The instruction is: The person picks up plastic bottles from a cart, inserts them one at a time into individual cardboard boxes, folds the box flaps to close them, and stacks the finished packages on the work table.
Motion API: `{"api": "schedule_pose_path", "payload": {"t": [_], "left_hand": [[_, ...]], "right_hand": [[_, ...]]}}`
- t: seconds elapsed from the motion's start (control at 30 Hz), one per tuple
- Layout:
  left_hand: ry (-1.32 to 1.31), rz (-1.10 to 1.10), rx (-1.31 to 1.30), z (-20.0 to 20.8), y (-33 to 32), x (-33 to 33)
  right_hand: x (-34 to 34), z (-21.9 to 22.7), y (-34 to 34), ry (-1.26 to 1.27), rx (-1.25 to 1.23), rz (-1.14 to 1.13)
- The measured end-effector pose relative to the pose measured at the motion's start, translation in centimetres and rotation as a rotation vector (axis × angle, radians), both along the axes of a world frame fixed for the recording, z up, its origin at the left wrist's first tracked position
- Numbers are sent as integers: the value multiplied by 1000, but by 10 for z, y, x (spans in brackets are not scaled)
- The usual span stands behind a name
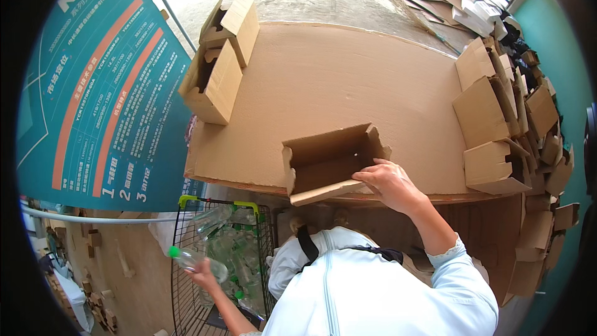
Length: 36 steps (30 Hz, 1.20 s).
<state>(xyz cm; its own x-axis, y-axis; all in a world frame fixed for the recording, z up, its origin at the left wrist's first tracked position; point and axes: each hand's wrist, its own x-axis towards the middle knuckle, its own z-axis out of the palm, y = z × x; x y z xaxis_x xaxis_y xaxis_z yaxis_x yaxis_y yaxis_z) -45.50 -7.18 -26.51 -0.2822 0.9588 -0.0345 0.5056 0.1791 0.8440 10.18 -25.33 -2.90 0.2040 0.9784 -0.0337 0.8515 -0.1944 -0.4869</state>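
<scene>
Above the cart (185, 200), at the person's left, the left hand (204, 275) curls its fingers around a clear bottle (217, 269) with a green cap, which lies tilted, its cap toward the upper left. At the near edge of the table (354, 81), the right hand (393, 185) pinches the near right part of an open box (329, 191), thumb and fingers close together on its rim.

The left hand seems to have the bottle by one side only; being smooth, it could slip or roll out of that grip and drop among the other bottles (239, 252) or catch on the cart's rim. The box's near left corner seems to reach past the table edge, so a downward push on that side could tip it off, with only the one pinch to steady it. Squeezing too hard could bend the thin cardboard wall. The mouth faces up and looks dark inside, so anything put in askew could snag on a flap. The left stack (227, 84) and right stack (494, 165) stand well apart from the box.
</scene>
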Motion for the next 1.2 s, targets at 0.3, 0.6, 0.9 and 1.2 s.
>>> {"api": "schedule_pose_path", "payload": {"t": [0.3, 0.6, 0.9, 1.2], "left_hand": [[-849, -828, 630, 268, 18, 305], [329, -1588, 101, 253, -15, 441], [1112, -1844, -40, 130, 16, 470], [369, -1707, 163, 237, 11, 446]], "right_hand": [[0, -1, -1, -103, -63, 73], [-5, -35, -16, -175, 188, 65], [-10, -50, -5, -151, 221, 145], [0, -47, -6, -107, 378, 82]]}}
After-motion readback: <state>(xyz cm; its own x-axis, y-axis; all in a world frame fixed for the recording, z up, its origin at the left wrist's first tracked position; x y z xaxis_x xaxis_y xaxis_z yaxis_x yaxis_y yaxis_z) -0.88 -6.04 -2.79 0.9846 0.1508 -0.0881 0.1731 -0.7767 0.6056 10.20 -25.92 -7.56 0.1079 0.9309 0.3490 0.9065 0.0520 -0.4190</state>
